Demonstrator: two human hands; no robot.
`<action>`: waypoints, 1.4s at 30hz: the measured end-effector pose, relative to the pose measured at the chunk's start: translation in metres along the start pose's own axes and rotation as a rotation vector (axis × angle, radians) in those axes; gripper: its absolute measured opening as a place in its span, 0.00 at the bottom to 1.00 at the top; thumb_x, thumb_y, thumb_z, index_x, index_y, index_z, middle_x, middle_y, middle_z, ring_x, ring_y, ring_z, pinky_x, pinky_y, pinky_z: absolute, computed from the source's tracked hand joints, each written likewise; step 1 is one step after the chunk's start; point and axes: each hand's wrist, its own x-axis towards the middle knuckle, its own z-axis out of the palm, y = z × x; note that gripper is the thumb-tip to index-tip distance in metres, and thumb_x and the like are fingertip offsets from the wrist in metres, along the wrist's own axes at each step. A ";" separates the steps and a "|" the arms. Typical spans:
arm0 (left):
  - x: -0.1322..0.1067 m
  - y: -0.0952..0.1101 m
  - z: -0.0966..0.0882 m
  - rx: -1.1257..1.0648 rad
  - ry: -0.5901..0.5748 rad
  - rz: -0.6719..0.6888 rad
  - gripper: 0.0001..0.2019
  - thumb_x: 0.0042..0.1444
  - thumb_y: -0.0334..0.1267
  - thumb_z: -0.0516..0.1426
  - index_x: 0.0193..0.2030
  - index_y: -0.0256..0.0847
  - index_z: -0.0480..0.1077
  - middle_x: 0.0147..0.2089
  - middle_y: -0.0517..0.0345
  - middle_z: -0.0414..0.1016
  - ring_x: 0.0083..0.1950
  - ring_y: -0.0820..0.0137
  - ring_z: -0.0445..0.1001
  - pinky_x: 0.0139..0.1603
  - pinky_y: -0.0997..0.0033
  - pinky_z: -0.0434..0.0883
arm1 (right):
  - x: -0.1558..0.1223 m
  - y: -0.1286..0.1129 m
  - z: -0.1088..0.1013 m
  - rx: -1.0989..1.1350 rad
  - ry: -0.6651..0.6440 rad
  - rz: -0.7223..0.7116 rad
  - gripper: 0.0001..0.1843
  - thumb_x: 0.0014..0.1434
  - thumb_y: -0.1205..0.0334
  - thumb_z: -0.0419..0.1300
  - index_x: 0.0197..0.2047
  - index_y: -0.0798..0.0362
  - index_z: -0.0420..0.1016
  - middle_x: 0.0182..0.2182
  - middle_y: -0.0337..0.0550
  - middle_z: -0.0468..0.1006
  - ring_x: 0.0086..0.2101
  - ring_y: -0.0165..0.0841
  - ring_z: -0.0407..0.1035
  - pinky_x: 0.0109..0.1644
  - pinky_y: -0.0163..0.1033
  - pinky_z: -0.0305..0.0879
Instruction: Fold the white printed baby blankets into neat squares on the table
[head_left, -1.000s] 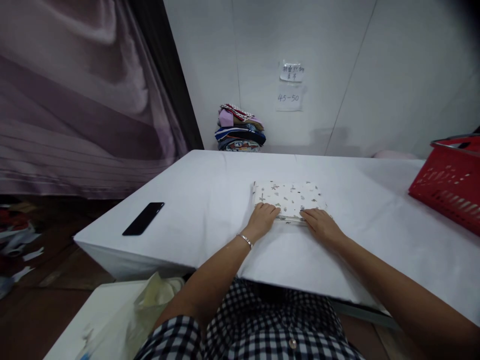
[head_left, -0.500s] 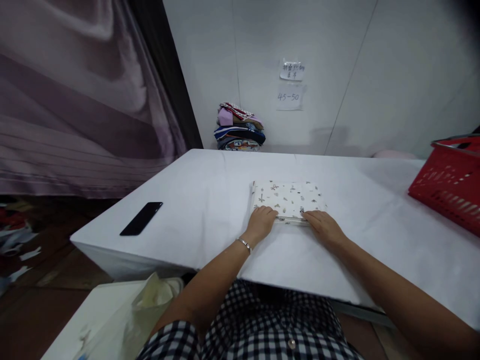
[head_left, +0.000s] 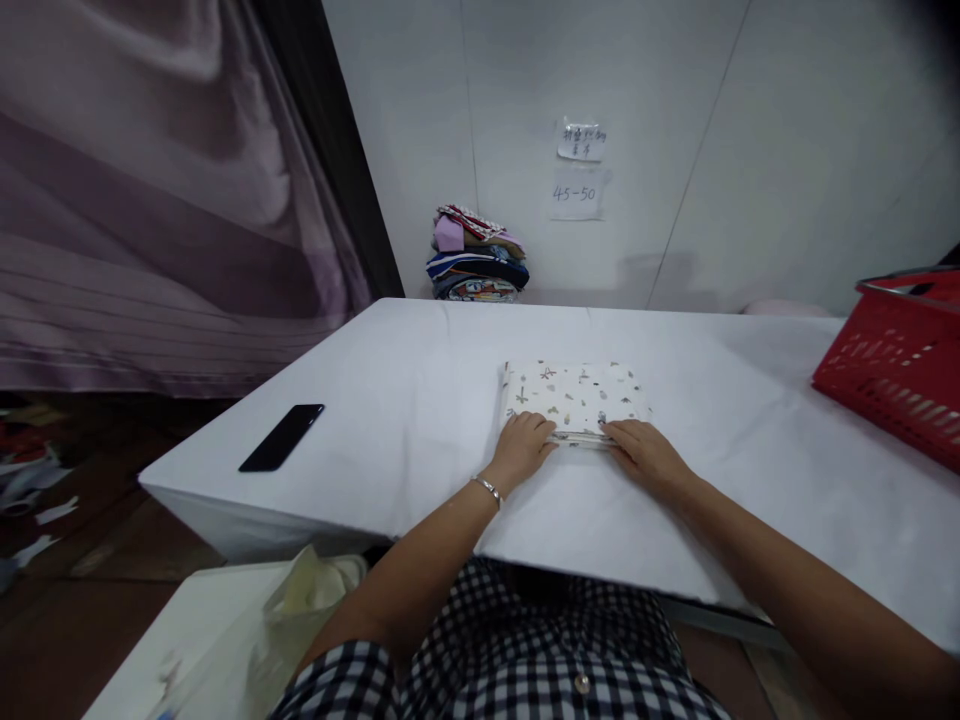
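Observation:
A folded white cloth (head_left: 574, 392) with small printed figures lies flat on the white-covered table (head_left: 420, 400). Its near edge shows several stacked layers. At the near left corner, my left hand (head_left: 523, 445) grips that edge, fingers on top and thumb at the front; a silver bracelet is on the wrist. My right hand (head_left: 646, 452) holds the near right corner the same way. Both hands are closed on the cloth, and its corners under them are hidden.
A black phone (head_left: 282, 438) lies on the table's left side. At the right stands a red plastic basket (head_left: 892, 365). Folded fabrics (head_left: 478, 255) are piled beyond the far edge, against the wall. A plastic bag (head_left: 300, 610) sits on a white surface below left.
The hands and the cloth stay in nearly the same place. The whole view has shifted very slightly.

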 end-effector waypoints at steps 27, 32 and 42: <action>-0.004 -0.004 0.005 0.244 -0.019 0.126 0.13 0.60 0.27 0.48 0.48 0.40 0.65 0.44 0.54 0.70 0.47 0.66 0.66 0.46 0.65 0.62 | -0.007 0.006 0.013 -0.116 0.011 0.013 0.20 0.60 0.70 0.48 0.54 0.53 0.68 0.50 0.48 0.74 0.48 0.38 0.67 0.49 0.45 0.63; -0.013 -0.012 -0.002 0.208 0.020 0.101 0.14 0.60 0.27 0.48 0.51 0.40 0.64 0.47 0.53 0.71 0.50 0.67 0.67 0.51 0.64 0.62 | -0.013 0.014 0.014 -0.081 0.028 0.009 0.20 0.62 0.67 0.47 0.56 0.52 0.66 0.51 0.48 0.72 0.50 0.38 0.66 0.51 0.45 0.63; -0.029 -0.027 -0.013 0.120 0.016 -0.042 0.15 0.57 0.27 0.50 0.50 0.42 0.67 0.52 0.54 0.71 0.56 0.67 0.66 0.56 0.61 0.61 | -0.024 0.023 0.017 -0.033 0.105 0.040 0.19 0.63 0.63 0.47 0.55 0.49 0.69 0.50 0.45 0.73 0.51 0.38 0.66 0.54 0.47 0.64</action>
